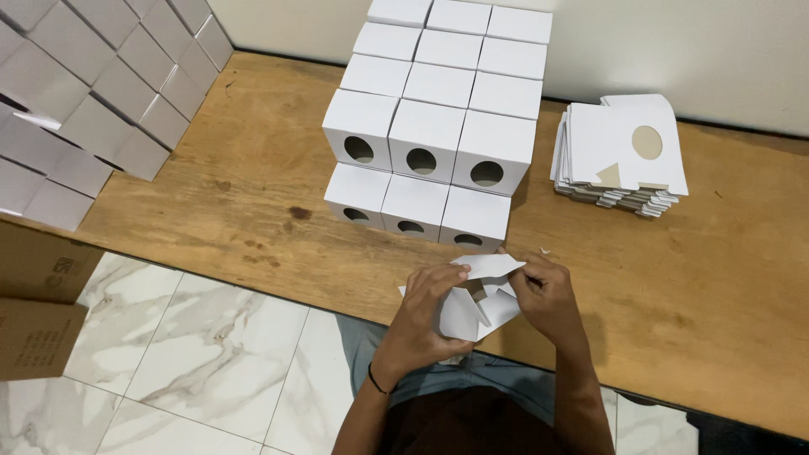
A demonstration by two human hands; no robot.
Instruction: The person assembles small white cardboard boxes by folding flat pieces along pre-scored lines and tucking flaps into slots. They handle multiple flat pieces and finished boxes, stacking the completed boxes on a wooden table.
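Observation:
Both my hands hold a small white cardboard box [476, 305] that is partly folded, with its flaps open, over the near edge of the wooden table [253, 185]. My left hand [425, 316] grips its left side from below. My right hand [543, 295] pinches a top flap on the right. Just beyond my hands stands a block of finished white boxes [438, 126] with round holes in their fronts, stacked in two tiers.
A pile of flat white box blanks [619, 156] lies at the right on the table. More white boxes [93, 93] are stacked at the upper left, above brown cartons [38, 303]. Marble floor tiles [194, 362] show below the table edge.

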